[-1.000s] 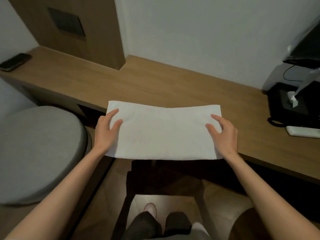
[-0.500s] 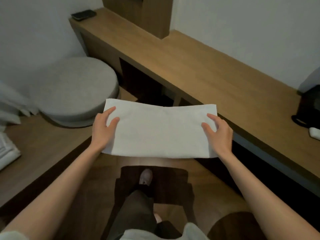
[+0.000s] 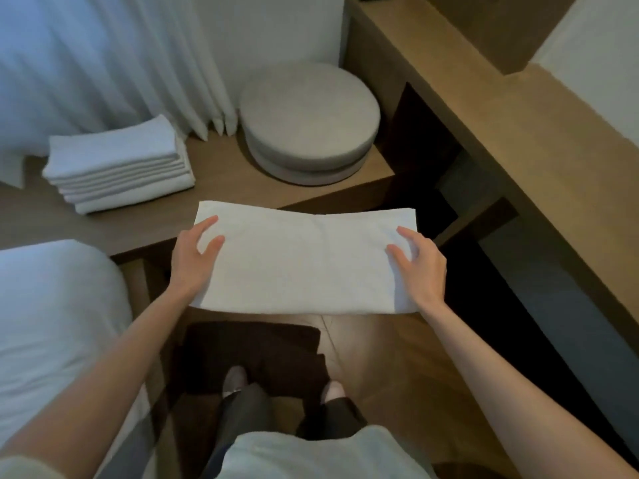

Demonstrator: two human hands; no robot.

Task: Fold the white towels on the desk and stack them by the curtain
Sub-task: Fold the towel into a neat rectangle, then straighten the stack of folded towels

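Towel (image 3: 304,261), folded flat, spans between left hand (image 3: 193,262) and right hand (image 3: 421,269), each gripping one short end.

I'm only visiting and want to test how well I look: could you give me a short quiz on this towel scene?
1. True or false: the left hand and the right hand each grip one short end of the folded towel.
2. Where does the stack of towels lie?
A. on the bed
B. on the low wooden ledge in front of the curtain
C. on the floor
3. Fill in: in the picture, the grey round cushion sits to the ____ of the stack.

Key: 1 true; 2 B; 3 right.
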